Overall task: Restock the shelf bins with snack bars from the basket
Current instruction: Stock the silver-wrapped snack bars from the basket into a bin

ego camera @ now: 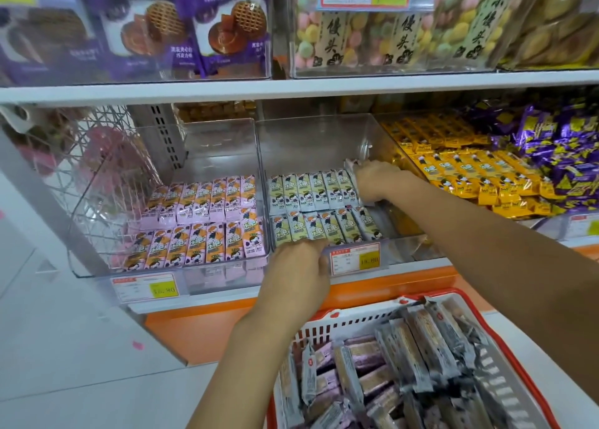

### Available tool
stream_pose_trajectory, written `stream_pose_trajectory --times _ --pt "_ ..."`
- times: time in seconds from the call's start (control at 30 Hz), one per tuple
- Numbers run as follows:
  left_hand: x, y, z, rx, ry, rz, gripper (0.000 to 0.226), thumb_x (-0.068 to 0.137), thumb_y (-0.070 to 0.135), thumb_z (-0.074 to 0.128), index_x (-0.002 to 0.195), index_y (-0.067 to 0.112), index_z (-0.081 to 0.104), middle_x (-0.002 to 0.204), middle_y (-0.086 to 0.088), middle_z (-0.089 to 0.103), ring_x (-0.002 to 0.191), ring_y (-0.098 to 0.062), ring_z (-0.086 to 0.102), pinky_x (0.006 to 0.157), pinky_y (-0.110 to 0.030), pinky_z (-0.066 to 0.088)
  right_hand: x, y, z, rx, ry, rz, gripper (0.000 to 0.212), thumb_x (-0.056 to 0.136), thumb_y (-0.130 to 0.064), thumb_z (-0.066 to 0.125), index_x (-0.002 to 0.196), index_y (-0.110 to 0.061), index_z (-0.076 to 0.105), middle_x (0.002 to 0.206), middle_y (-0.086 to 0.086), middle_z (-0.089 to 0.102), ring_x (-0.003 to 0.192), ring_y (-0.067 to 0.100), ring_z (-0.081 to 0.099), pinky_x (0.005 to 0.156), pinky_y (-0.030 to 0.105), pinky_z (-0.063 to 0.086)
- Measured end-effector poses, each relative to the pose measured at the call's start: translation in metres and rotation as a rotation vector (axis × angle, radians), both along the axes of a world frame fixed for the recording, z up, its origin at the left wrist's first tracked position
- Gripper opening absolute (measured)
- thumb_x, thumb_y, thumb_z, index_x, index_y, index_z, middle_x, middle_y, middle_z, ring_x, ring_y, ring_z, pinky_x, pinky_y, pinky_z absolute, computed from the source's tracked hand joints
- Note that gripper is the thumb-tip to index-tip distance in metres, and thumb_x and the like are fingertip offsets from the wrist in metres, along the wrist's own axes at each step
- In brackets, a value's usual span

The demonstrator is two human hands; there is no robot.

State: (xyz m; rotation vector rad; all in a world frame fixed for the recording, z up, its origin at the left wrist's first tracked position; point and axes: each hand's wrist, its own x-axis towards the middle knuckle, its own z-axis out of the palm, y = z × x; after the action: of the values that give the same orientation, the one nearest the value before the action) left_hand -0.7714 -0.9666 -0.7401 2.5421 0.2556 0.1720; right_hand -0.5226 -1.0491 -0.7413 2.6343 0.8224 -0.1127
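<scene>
The right hand's (377, 182) fingers wrap a snack bar (351, 166) at the right end of the clear bin's (324, 137) back row, its far end tipped up toward the bin's rear. The left hand's (298, 266) fingers bend over the bin's front lip onto the front row (324, 229); whether they grip is unclear. The bars lie front-to-back, grey-green, with a cartoon figure and Chinese characters. The price tag (355, 258) reads 19.80. The basket (356, 321) sits below the bin.
</scene>
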Motion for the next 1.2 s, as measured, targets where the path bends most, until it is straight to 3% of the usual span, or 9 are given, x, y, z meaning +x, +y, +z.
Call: stream_pose_trajectory --times 0.1,0.2,0.3,0.5,0.67,0.8,0.93,1.07,1.2 --pt "-0.003 -0.001 0.002 -0.003 0.001 0.002 0.040 0.098 0.018 0.044 0.137 0.021 0.050 0.124 -0.007 0.062 0.116 -0.024 0.053 0.096 -0.035 0.046 -0.008 -0.004 0.000 -0.037 -0.079 0.004 0.077 0.078 -0.012 0.073 0.143 -0.005 0.033 0.133 0.014 0.048 0.115 0.030 0.054 0.088 0.037 0.051" --pt "-0.008 -0.003 0.007 -0.016 -0.008 0.018 0.039 0.097 0.016 0.046 0.136 0.018 0.051 0.126 -0.008 0.061 0.114 -0.023 0.055 0.094 -0.031 0.047 -0.018 -0.007 -0.004 -0.022 -0.227 0.005 0.057 0.088 -0.002 0.057 0.141 -0.003 0.036 0.129 0.016 0.050 0.110 0.031 0.058 0.081 0.037 0.051" --pt "-0.020 -0.003 0.010 -0.009 -0.044 0.050 0.040 0.096 0.016 0.048 0.136 0.016 0.051 0.134 -0.006 0.056 0.120 -0.022 0.053 0.098 -0.027 0.040 -0.020 -0.008 -0.012 -0.046 -0.317 0.055 0.062 0.088 -0.002 0.055 0.144 -0.001 0.028 0.133 0.018 0.047 0.113 0.032 0.056 0.086 0.037 0.050" --pt "-0.046 -0.008 0.012 0.043 -0.068 0.039 0.035 0.097 0.015 0.047 0.131 0.011 0.055 0.147 -0.003 0.042 0.131 -0.019 0.043 0.103 -0.021 0.029 -0.029 -0.011 -0.009 0.048 -0.288 0.068 0.063 0.088 0.000 0.053 0.145 -0.005 0.028 0.133 0.019 0.042 0.109 0.036 0.056 0.082 0.040 0.048" --pt "-0.063 -0.016 0.001 0.014 -0.021 -0.005 0.030 0.097 0.019 0.049 0.124 0.014 0.060 0.125 -0.005 0.062 0.110 -0.021 0.059 0.092 -0.026 0.042 -0.072 -0.032 0.018 0.330 -0.171 0.036 0.048 0.091 -0.006 0.051 0.137 -0.004 0.041 0.126 0.022 0.050 0.109 0.040 0.056 0.084 0.044 0.048" --pt "-0.078 -0.020 -0.036 0.114 0.187 -0.150 0.021 0.096 0.020 0.047 0.095 0.014 0.067 0.091 -0.004 0.070 0.081 -0.020 0.062 0.074 -0.036 0.051 -0.138 -0.070 0.032 0.747 -0.131 0.087 0.024 0.092 -0.023 0.057 0.108 -0.005 0.054 0.098 0.014 0.059 0.088 0.032 0.058 0.072 0.038 0.044" --pt "-0.098 -0.022 -0.093 0.182 0.475 -0.316 0.023 0.093 0.017 0.046 0.088 0.005 0.065 0.089 -0.013 0.068 0.079 -0.026 0.063 0.073 -0.039 0.052 -0.204 -0.118 -0.010 0.676 0.076 0.063 0.015 0.093 -0.026 0.056 0.084 -0.014 0.054 0.078 0.005 0.061 0.072 0.021 0.056 0.061 0.031 0.041" --pt "-0.117 -0.026 -0.133 0.294 0.830 -0.403 0.017 0.095 0.022 0.047 0.090 0.008 0.055 0.096 -0.011 0.054 0.087 -0.023 0.054 0.077 -0.034 0.046 -0.252 -0.161 -0.096 0.440 0.420 -0.032 0.011 0.094 -0.028 0.053 0.101 -0.019 0.051 0.095 0.000 0.056 0.081 0.018 0.057 0.069 0.029 0.043" --pt "-0.117 -0.033 -0.143 0.302 0.942 -0.403 0.032 0.095 0.028 0.049 0.069 0.010 0.051 0.072 -0.002 0.046 0.070 -0.018 0.046 0.067 -0.032 0.043 -0.295 -0.181 -0.182 0.285 0.604 -0.153 0.043 0.095 -0.022 0.054 0.135 -0.013 0.043 0.135 0.010 0.046 0.117 0.026 0.052 0.087 0.032 0.045"
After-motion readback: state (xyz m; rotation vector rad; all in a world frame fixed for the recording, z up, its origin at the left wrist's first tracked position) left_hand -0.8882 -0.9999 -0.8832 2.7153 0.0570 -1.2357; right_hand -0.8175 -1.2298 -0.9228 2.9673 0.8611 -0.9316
